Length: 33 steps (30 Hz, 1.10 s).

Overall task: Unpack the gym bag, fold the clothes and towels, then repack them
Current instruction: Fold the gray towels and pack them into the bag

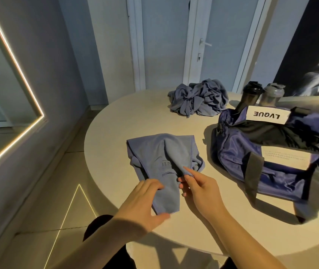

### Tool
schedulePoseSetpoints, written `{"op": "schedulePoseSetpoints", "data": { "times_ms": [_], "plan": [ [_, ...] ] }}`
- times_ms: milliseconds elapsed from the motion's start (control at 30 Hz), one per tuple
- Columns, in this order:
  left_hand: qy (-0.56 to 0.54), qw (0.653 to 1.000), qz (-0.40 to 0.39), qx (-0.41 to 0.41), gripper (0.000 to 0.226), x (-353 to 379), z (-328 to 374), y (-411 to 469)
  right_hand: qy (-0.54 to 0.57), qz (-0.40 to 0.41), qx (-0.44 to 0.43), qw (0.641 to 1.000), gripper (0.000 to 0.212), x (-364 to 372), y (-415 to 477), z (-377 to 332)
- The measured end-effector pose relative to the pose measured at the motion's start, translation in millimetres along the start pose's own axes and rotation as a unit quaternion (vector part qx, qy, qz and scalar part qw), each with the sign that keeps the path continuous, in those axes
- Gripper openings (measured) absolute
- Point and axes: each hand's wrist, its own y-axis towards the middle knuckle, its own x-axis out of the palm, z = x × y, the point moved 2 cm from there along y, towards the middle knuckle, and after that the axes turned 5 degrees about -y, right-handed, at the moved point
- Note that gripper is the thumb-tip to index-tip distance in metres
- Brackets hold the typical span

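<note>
- A blue garment (160, 152) is spread on the round table (112, 136), just left of the gym bag (271, 167).
- Its near end is gripped by the left hand (145, 200).
- Its hem is pinched by the right hand (199, 189).
- A crumpled pile of clothes (199, 100) and 2 bottles (250, 95) are seen behind.

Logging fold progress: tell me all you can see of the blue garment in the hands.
The blue-grey garment looks like soft knit, with a faint printed mark and a stitched hem. It lies partly folded on the round table; the left hand grips its near end, and the right hand pinches a fold beside it.
</note>
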Motion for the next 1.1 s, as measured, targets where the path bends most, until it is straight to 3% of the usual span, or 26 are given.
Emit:
{"op": "schedulePoseSetpoints", "data": {
  "times_ms": [133, 233, 333, 433, 600, 733, 800, 867, 933, 1100],
  "plan": [
    [0.013, 0.998, 0.068, -0.003, 0.023, -12.3, -7.3, 5.6, 0.066, 0.004, 0.005, 0.998, 0.028, -0.3, -0.2, -1.0],
    [-0.059, 0.986, 0.143, -0.056, 0.004, -34.1, -12.6, 7.5, 0.056, 0.018, -0.014, 0.998, 0.029, -4.4, 2.9, -0.9],
    [-0.134, 0.955, 0.227, -0.133, 0.005, -60.9, -27.2, 9.3, 0.059, 0.032, -0.01, 0.998, 0.03, -8.2, 4.6, -0.4],
    [-0.116, 0.939, 0.276, -0.168, 0.003, -77.7, -49.3, 9.9, 0.073, 0.038, 0.006, 0.997, 0.03, -7.4, 2.5, -10.2],
    [-0.092, 0.945, 0.261, -0.176, 0.012, -69.8, -73.9, 4.5, -0.008, 0.04, -0.034, 0.999, 0.027, -2.1, -2.5, -35.2],
    [-0.11, 0.942, 0.261, -0.179, 0.021, -61.8, -82.7, 0.9, -0.091, -0.023, -0.041, 0.995, 0.032, 15.8, -9.4, -34.6],
    [-0.116, 0.942, 0.264, -0.174, 0.02, -59.3, -82.0, -0.2, -0.227, -0.071, -0.099, 0.966, 0.042, 20.5, -13.0, -27.9],
    [-0.123, 0.939, 0.271, -0.171, 0.018, -58.3, -80.1, -0.9, -0.378, -0.123, -0.169, 0.902, 0.043, 22.9, -14.2, -24.0],
    [-0.136, 0.934, 0.281, -0.175, 0.019, -58.8, -80.5, -1.7, -0.45, -0.144, -0.181, 0.863, 0.041, 22.2, -10.7, -20.7],
    [-0.158, 0.928, 0.29, -0.173, 0.023, -58.9, -83.6, -3.3, -0.477, -0.131, -0.171, 0.852, 0.051, 18.0, 3.4, -12.4]
  ]
}}
